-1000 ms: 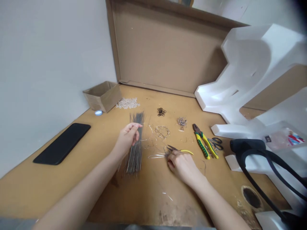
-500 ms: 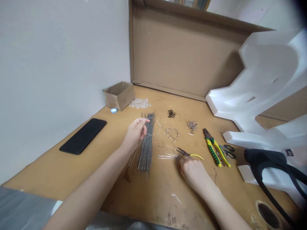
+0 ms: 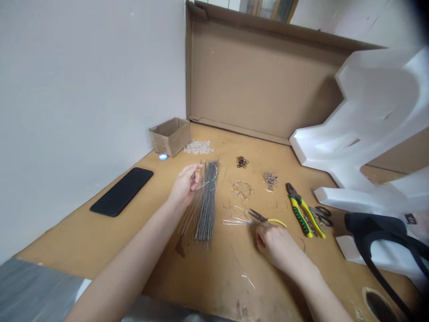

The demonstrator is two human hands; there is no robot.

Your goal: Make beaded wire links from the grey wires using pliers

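One open box (image 3: 167, 141) at eleven o'clock, its floor hidden. My left hand (image 3: 186, 184) pinches one curved wire (image 3: 216, 171) by the wire bundle (image 3: 206, 205), twelve o'clock; my right hand (image 3: 275, 241) curls beside small pliers (image 3: 259, 216), grip unclear.

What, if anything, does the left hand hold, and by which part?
The left hand holds a thin curved silver wire, seemingly near its end.

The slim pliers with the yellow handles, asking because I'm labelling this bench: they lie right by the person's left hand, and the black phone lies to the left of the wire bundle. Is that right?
Not quite: in the head view, the slim pliers lie right by the right hand, not the left hand. The black phone does lie to the left of the wire bundle.
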